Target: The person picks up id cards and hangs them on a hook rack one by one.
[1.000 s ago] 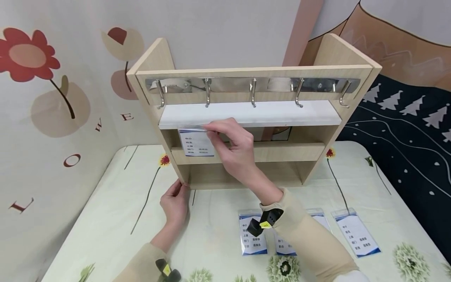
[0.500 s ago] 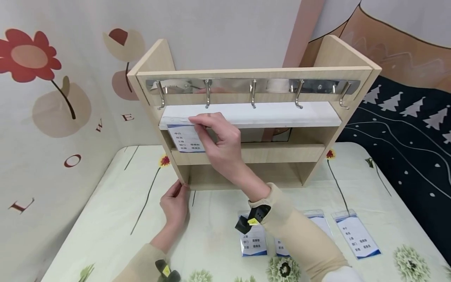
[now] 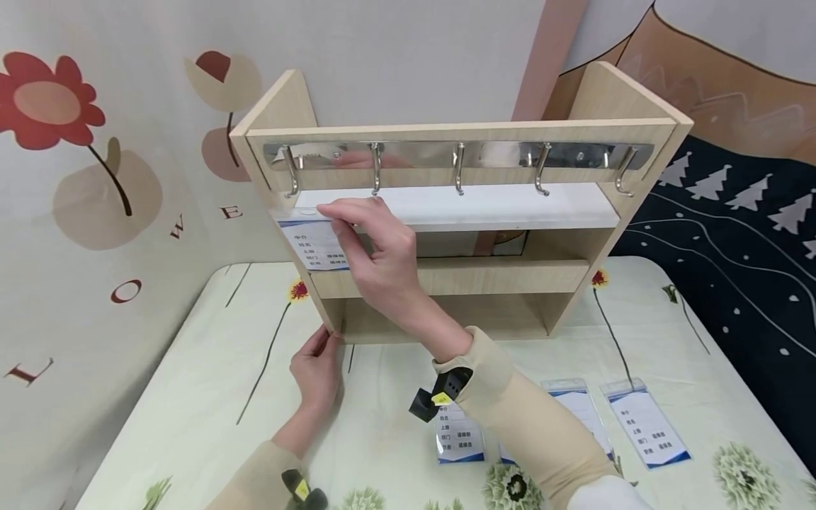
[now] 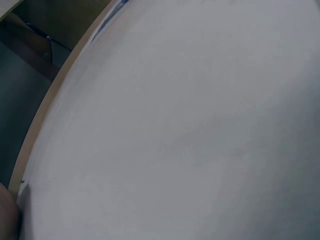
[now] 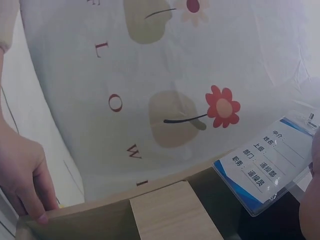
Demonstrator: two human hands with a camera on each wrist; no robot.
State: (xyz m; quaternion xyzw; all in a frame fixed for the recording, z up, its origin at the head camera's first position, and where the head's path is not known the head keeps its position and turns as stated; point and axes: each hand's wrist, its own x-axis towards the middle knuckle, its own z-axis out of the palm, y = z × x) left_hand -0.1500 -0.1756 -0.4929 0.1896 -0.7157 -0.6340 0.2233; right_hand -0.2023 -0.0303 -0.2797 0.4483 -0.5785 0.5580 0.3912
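Note:
My right hand pinches a clear plastic ID badge holder by its upper right corner. Inside it is a white card with blue bands and printed lines. The badge hangs upright in front of the left side of the wooden shelf, lower than the leftmost metal hook. In the right wrist view the badge's slotted top edge shows close to the fingers. Down at the shelf's lower left front corner, my left hand grips the side panel's edge between thumb and fingers.
Several hooks line a shiny metal strip across the shelf's top. More badge holders lie on the flowered tablecloth at the right, among them one badge holder at the far right. My right sleeve covers some of them. A patterned wall covering stands behind.
My right hand has carried the badge holder left and slightly up, from beside the second hook to below the leftmost one. The left hand stays at the shelf corner.

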